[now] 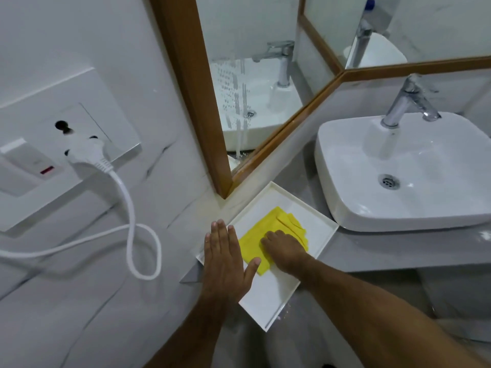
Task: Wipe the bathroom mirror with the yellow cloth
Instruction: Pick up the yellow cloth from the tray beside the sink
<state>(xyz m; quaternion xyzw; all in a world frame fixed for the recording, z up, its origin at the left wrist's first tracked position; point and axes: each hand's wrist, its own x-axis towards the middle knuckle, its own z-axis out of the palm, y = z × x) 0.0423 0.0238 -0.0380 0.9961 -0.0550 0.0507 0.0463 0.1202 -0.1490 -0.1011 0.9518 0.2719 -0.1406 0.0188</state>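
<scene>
Head cam: yellow cloth (pixel 273 236) sits folded in the white tray (pixel 268 296) beside the sink (pixel 403 171). My right hand (pixel 285 251) presses down on it, left hand (pixel 225 257) flat, fingers together. Wood-framed mirror (pixel 247 83) has wet streaks.

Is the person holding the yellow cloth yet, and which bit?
Not lifted yet. The right hand rests on the near middle of the yellow cloth in the white tray. The left hand is flat and empty.
</scene>
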